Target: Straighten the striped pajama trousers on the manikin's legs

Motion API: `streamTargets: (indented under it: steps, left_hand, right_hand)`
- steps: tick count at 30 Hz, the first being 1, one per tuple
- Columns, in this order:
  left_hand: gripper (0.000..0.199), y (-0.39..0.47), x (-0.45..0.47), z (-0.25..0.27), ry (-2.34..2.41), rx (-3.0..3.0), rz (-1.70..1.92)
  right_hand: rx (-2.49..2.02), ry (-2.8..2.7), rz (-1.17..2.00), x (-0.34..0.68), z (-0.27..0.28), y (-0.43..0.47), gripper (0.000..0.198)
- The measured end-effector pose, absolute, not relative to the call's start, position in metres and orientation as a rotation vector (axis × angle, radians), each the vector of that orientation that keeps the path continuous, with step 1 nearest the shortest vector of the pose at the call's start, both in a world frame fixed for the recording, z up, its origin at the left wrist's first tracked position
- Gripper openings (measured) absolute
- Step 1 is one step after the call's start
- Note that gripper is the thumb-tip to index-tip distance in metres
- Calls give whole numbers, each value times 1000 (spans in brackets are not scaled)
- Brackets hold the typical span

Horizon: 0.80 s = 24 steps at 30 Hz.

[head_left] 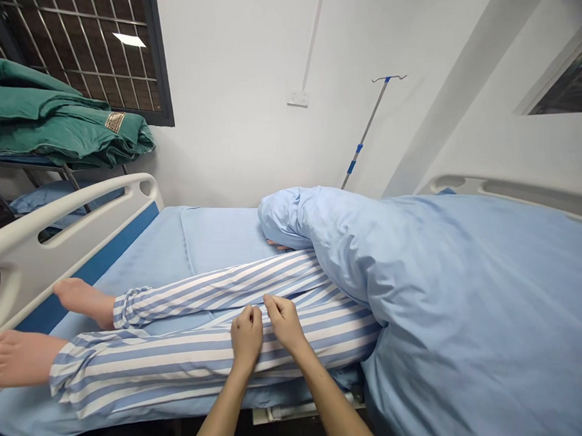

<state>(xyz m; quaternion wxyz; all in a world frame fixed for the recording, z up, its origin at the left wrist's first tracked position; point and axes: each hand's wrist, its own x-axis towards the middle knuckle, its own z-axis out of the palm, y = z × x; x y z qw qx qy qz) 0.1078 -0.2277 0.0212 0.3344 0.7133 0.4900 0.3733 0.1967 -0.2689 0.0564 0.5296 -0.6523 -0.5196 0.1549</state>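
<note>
A figure like a care manikin lies on the bed, wearing blue-and-white striped trousers (pixel 181 358). Its bare feet (pixel 22 358) point left. My left hand (pixel 247 337) is closed over the near trouser leg, around thigh height. Close on its right, my right hand (pixel 284 321) is closed too, with the thumb and fingers drawn together. Whether either hand pinches any cloth is hidden. A light-blue quilt (pixel 448 288) covers the figure from the upper thighs up and is bunched at its left edge. A few fingertips (pixel 279 245) of the figure show under the quilt's fold.
The bed's footboard (pixel 79 221) stands at left and its headboard (pixel 526 191) at far right. Light-blue sheet (pixel 219 237) shows beyond the legs. Behind the bed rises an IV pole (pixel 371 124). Folded green quilts (pixel 60 119) lie on a rack by the barred window.
</note>
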Motion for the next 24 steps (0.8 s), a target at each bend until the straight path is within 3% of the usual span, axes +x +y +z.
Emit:
streamTargets:
  steps: [6,15,24]
  left_hand:
    - [33,-228,111,21,1298,1889,945]
    - [31,-229,116,28,1308,1953,849]
    - [35,-245,150,56,1073,1525,1105]
  right_hand:
    - [-1598,-1219,357,205,24,-268,43]
    - [-1483,-1079,475,210,26,-268,44]
    - [-1283,-906,609,216,29,-270,43]
